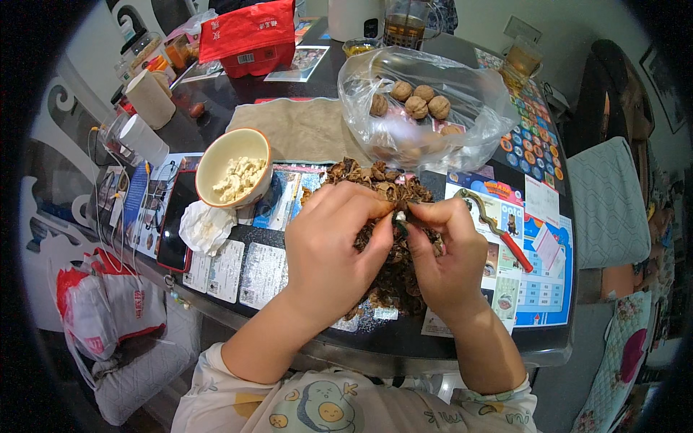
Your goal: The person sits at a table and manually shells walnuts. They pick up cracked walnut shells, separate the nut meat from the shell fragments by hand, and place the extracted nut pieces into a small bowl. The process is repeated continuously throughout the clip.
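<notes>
Both hands meet over a heap of broken walnut shells (390,276) at the table's front. My left hand (338,243) and my right hand (452,243) pinch a small walnut piece (400,215) between thumbs and index fingers; a bit of pale kernel shows in it. Left of them stands a cream bowl with an orange rim (234,162), holding peeled pale kernels (241,179). A crumpled white tissue (207,227) lies just below the bowl. Behind the heap, whole walnuts (417,107) sit in a clear plastic bag (476,130). A nutcracker with red handle (511,248) rests on papers to the right.
A beige cloth (298,127) lies behind the bowl, a phone (177,222) to its left. Mugs, jars and a red pouch (249,38) stand at the back left. A glass press with tea (405,27) and a glass mug (522,62) stand farther back.
</notes>
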The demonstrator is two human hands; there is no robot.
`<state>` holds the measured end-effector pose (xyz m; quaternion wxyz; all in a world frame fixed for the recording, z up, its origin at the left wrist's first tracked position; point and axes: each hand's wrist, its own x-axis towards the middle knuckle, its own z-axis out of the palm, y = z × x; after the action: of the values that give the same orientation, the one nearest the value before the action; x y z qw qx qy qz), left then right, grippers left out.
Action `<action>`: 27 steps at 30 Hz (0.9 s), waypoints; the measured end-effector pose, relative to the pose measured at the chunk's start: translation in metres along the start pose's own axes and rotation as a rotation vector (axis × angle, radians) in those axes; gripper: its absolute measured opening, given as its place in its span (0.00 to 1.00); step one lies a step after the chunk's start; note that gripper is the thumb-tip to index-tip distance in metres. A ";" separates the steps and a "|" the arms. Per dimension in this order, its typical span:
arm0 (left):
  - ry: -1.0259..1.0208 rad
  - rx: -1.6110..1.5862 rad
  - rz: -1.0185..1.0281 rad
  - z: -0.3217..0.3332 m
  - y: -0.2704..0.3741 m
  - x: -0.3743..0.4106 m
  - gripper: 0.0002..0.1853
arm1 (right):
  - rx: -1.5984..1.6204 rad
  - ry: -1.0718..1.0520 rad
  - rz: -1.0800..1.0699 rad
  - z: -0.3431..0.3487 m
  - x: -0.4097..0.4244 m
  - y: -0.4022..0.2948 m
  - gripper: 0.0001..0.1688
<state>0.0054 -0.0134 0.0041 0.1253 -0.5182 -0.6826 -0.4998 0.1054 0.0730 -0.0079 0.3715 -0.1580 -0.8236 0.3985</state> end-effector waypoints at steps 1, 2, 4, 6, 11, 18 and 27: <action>0.003 0.009 0.005 0.001 0.000 0.000 0.04 | 0.032 0.003 0.014 0.000 0.000 0.001 0.07; 0.006 0.019 0.011 0.002 0.000 0.000 0.04 | 0.065 0.007 0.027 0.001 -0.001 0.002 0.07; 0.006 0.019 -0.010 0.002 -0.001 0.000 0.04 | 0.167 0.014 0.064 0.003 -0.001 0.003 0.07; -0.002 -0.005 -0.058 0.001 -0.002 0.000 0.04 | 0.300 0.027 0.114 0.003 0.000 0.002 0.07; -0.055 -0.190 -0.197 -0.004 -0.002 0.001 0.04 | 0.471 0.018 0.169 0.003 0.001 0.002 0.07; -0.123 -0.239 -0.279 -0.004 -0.005 0.002 0.04 | 0.320 -0.025 0.123 0.002 0.001 0.005 0.08; -0.049 0.019 -0.036 -0.002 -0.003 0.000 0.05 | 0.221 -0.064 0.087 0.001 0.002 0.002 0.07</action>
<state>0.0023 -0.0151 0.0035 0.1042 -0.5168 -0.6994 -0.4826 0.1037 0.0750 -0.0092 0.3426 -0.1388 -0.7784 0.5073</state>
